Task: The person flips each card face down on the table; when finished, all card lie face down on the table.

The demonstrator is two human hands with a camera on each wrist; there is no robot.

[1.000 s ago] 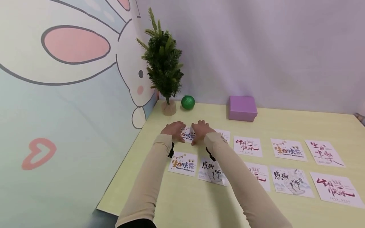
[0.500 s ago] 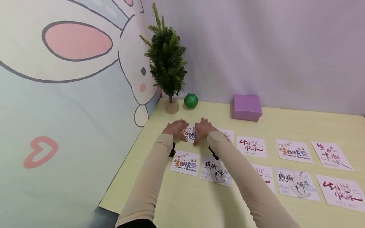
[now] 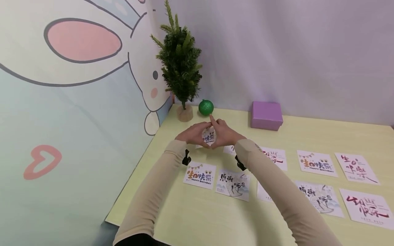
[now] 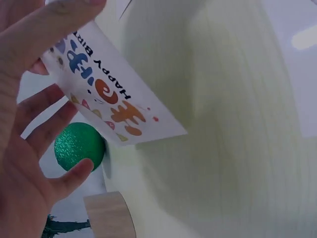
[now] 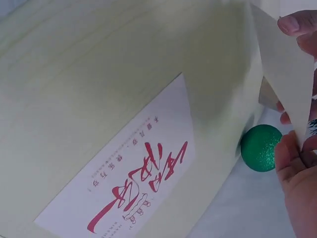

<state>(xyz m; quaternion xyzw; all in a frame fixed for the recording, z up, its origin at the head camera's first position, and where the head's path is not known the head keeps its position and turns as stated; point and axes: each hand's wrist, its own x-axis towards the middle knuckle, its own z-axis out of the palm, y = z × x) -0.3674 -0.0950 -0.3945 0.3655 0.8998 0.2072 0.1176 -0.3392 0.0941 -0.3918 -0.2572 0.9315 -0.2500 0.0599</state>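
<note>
Far left, a small tree (image 3: 179, 65) stands upright, its wooden base (image 3: 184, 114) resting on the table (image 3: 197, 215), presumably what stops it toppling. Next, the left hand (image 3: 194, 134), thumb across the printed face, fingers partly curled behind, pinching, its little finger sticking out free. Just beyond, a green ball (image 3: 206, 107). And between the hands, here's the birthday card (image 3: 209, 136), tilted up; whether its lower edge touches down, I can't tell. Over to the right hand (image 3: 227, 132), half closed, thumb and fingertips at the card's edge: two-sided support, probably because thin card would flop. Further right, a purple box (image 3: 266, 115), then printed cards (image 3: 317, 163) lying flat and spaced apart, likely so each reads clearly.
</note>
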